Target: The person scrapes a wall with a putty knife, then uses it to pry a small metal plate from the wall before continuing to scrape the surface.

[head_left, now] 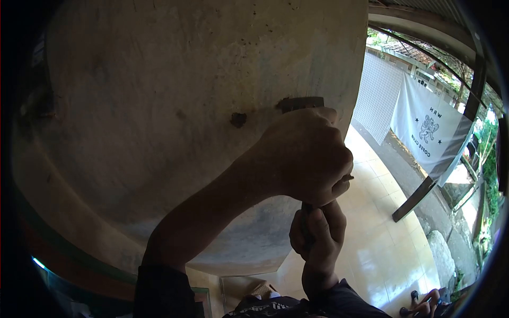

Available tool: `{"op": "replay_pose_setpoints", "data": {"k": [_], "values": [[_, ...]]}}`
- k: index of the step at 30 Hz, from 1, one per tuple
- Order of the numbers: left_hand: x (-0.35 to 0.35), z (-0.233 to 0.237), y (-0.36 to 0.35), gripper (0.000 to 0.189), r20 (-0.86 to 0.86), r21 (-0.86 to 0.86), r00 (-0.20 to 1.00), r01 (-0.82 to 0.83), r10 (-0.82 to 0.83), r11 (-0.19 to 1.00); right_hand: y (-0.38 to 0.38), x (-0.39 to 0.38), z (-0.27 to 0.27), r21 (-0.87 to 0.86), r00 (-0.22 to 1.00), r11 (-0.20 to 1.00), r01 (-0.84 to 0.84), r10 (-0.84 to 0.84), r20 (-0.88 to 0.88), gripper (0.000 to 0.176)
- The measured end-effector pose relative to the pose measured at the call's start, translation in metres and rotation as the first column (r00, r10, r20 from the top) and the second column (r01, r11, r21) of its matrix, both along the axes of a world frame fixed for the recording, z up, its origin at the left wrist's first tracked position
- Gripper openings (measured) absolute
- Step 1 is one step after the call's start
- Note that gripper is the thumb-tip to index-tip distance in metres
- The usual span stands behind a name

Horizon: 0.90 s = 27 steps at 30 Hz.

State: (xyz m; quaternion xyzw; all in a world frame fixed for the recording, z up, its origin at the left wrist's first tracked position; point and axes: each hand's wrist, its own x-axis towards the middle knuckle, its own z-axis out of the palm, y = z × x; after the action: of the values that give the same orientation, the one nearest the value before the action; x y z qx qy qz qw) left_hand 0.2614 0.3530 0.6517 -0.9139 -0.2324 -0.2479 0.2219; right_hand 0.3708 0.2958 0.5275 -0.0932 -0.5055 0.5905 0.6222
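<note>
A scraper with a flat dark blade (305, 103) meets the stained wall (175, 69), at a ragged dark patch. My left hand (313, 153) is closed in a fist just below the blade and hides most of the tool's middle. A small pointed bit sticks out by its fingers; I cannot make out what it is. Lower down, my right hand (321, 230) wraps around the dark handle (306, 217). To the left of the blade, a dark chipped spot (238, 120) marks the wall.
The wall ends in an edge to the right of my hands. Beyond lie a shiny tiled floor (392, 233), a hanging white banner (429, 127) and a slanted post (413, 199). Footwear (421, 305) lies at the lower right. A green-edged ledge (69, 246) runs along the lower left.
</note>
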Motion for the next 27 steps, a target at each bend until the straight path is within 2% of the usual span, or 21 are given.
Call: {"op": "replay_pose_setpoints", "data": {"k": [3, 5, 8, 10, 13, 18, 19, 21, 23, 25, 27], "values": [[0.003, -0.009, -0.005, 0.017, 0.039, 0.025, 0.999, -0.024, 0.023, 0.999, 0.000, 0.003, -0.011, 0.001, 0.999, 0.999, 0.036, -0.036, 0.038, 0.034], [0.007, -0.006, -0.013, 0.018, -0.066, -0.038, 0.996, -0.061, 0.058, 0.997, 0.002, 0.003, -0.010, 0.007, 0.997, 0.998, 0.057, -0.057, 0.046, 0.039], [0.001, 0.002, -0.011, 0.018, -0.119, -0.069, 0.988, -0.108, 0.099, 0.992, 0.004, -0.005, -0.012, 0.056, 1.000, 0.998, -0.005, 0.007, -0.023, 0.039], [-0.007, 0.003, -0.010, 0.018, -0.124, -0.053, 0.989, -0.094, 0.086, 0.994, 0.007, -0.010, -0.009, 0.072, 0.998, 0.996, -0.050, 0.052, -0.031, 0.038], [-0.012, 0.007, -0.012, 0.019, -0.130, -0.052, 0.989, -0.079, 0.071, 0.996, 0.003, -0.017, -0.012, 0.062, 0.989, 0.990, -0.125, 0.130, -0.074, 0.027], [-0.016, 0.009, -0.010, 0.019, -0.100, -0.098, 0.995, -0.040, 0.030, 0.994, -0.006, -0.015, -0.003, -0.005, 0.989, 0.991, -0.134, 0.134, -0.056, 0.026], [-0.015, 0.011, -0.011, 0.019, -0.124, -0.100, 0.991, -0.072, 0.059, 0.992, -0.005, -0.015, -0.001, -0.019, 0.990, 0.991, -0.136, 0.135, -0.044, 0.026], [-0.014, 0.016, -0.010, 0.018, -0.146, -0.105, 0.985, -0.105, 0.089, 0.989, -0.002, -0.017, 0.005, -0.013, 0.992, 0.993, -0.119, 0.118, -0.037, 0.026], [-0.014, 0.024, -0.006, 0.017, -0.088, -0.040, 0.995, -0.060, 0.056, 0.997, -0.001, -0.018, 0.012, -0.021, 0.994, 0.995, -0.103, 0.102, -0.028, 0.025], [-0.014, 0.022, -0.005, 0.016, -0.079, -0.055, 0.995, -0.062, 0.057, 0.997, 0.000, -0.013, 0.019, 0.024, 0.995, 0.995, -0.099, 0.099, -0.005, 0.024], [-0.014, 0.017, -0.006, 0.015, -0.081, -0.055, 0.995, -0.055, 0.050, 0.997, -0.005, -0.016, 0.008, 0.020, 0.996, 0.996, -0.089, 0.089, -0.007, 0.023]]}}
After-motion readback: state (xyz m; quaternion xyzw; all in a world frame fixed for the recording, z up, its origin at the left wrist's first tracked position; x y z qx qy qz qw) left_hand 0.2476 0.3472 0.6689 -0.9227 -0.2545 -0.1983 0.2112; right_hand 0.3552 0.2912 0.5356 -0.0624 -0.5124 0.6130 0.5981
